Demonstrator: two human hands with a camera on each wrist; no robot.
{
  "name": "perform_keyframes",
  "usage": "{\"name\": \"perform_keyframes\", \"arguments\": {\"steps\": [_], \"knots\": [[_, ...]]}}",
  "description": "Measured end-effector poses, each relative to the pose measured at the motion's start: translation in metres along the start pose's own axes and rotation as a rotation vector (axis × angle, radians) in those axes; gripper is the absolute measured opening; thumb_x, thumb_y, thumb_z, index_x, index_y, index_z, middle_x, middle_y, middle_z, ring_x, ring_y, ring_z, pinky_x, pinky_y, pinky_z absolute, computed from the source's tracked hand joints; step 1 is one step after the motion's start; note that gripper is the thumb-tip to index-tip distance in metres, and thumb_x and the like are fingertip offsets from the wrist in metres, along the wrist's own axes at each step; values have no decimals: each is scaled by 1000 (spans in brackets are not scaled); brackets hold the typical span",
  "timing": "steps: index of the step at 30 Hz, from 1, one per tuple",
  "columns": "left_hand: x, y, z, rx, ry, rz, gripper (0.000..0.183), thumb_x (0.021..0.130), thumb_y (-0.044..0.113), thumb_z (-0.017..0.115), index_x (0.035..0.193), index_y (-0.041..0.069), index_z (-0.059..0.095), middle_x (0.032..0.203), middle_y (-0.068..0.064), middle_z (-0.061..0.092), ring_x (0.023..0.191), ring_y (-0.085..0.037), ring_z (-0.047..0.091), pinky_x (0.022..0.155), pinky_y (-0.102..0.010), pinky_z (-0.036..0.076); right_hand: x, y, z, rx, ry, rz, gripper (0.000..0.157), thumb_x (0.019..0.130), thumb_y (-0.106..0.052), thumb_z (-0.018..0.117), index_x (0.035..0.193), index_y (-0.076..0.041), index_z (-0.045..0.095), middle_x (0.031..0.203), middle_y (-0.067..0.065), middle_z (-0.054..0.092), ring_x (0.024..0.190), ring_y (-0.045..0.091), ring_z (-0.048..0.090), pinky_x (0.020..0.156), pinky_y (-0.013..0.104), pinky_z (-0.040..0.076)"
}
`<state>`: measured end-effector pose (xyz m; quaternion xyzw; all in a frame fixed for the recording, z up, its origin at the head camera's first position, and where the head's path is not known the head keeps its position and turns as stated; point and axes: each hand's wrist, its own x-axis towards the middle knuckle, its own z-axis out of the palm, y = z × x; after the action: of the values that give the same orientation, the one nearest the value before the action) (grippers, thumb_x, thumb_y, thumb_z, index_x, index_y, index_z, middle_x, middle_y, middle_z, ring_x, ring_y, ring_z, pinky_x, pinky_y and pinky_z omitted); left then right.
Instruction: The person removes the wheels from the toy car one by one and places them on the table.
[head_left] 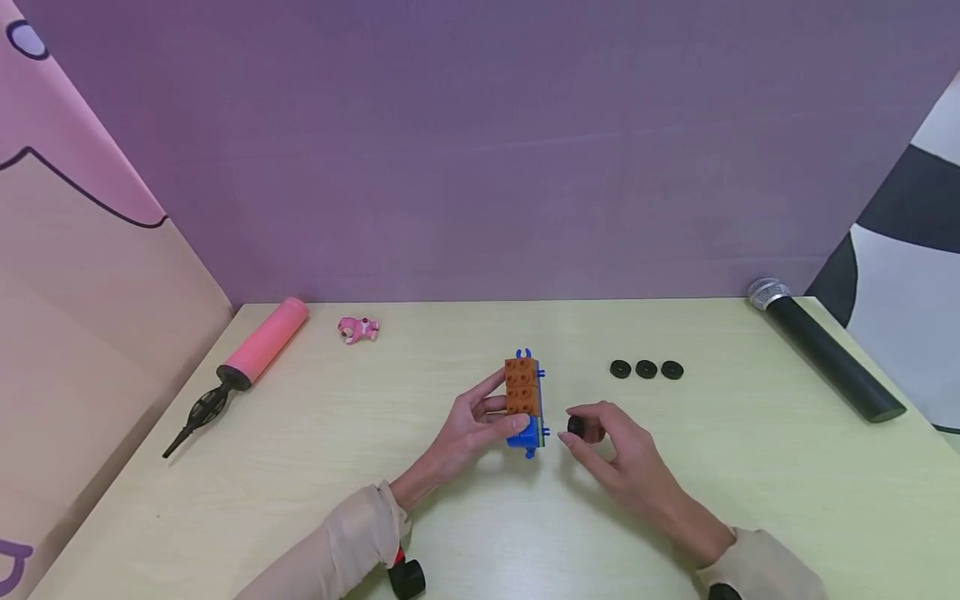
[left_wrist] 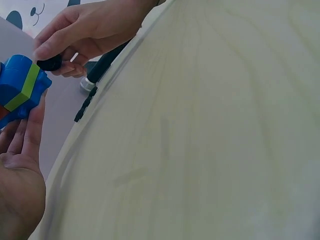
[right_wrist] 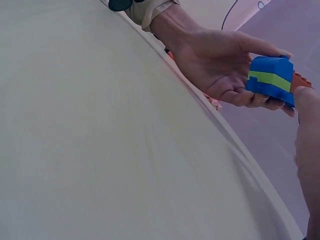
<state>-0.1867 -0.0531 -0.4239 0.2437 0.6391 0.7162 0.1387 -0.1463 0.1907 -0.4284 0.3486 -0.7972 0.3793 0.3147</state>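
Observation:
My left hand [head_left: 471,429] grips a toy block vehicle [head_left: 522,387], with its thumb across the blue end. The vehicle has orange studded bricks, a blue base with hook-like ends, and a lime green stripe that shows in the left wrist view. Two blue axle stubs point right from its side. Between thumb and fingers, my right hand [head_left: 628,458] pinches a small black wheel [head_left: 576,426], held just right of the lower stub with a narrow gap between them. In the right wrist view, the left hand [right_wrist: 215,65] supports the vehicle [right_wrist: 272,77] from beneath.
Three black wheels [head_left: 647,369] lie in a row beyond the right hand. A microphone [head_left: 828,354] lies at the table's right edge. On the left are a pink hand pump [head_left: 262,346] and a small pink bear figure [head_left: 358,329]. A purple wall [head_left: 480,167] rises behind the table.

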Motion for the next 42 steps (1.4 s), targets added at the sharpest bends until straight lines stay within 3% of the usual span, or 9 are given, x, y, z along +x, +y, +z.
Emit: {"name": "perform_keyframes", "arguments": {"steps": [6,14,28,42], "knots": [[0,0,0,-2,1,3,95,93,41,77,162,0,26,129,-27,65,119,-34,66,101,-41,53,1,2,-6,-74,-5,-5,50,105,-48,56,112,0,67,92,-2,64,78,10,59,70,17,49],[0,-2,-2,-13,1,2,96,93,41,78,163,1,26,129,-26,66,118,-32,66,102,-41,52,2,10,-13,-126,22,-47,52,105,-49,57,108,1,68,82,-4,56,76,10,53,64,19,45],[0,-1,-3,-12,12,0,95,92,39,78,162,2,27,127,-24,67,117,-31,67,101,-40,53,-7,35,-32,-252,74,-63,55,103,-53,57,104,0,71,79,-2,56,70,15,58,61,20,48],[0,0,-3,-1,-10,-4,93,93,34,79,162,1,26,124,-21,69,109,-29,70,100,-39,54,-12,55,-58,-323,75,42,64,102,-60,53,104,2,71,78,2,56,72,17,56,62,21,42]]}}
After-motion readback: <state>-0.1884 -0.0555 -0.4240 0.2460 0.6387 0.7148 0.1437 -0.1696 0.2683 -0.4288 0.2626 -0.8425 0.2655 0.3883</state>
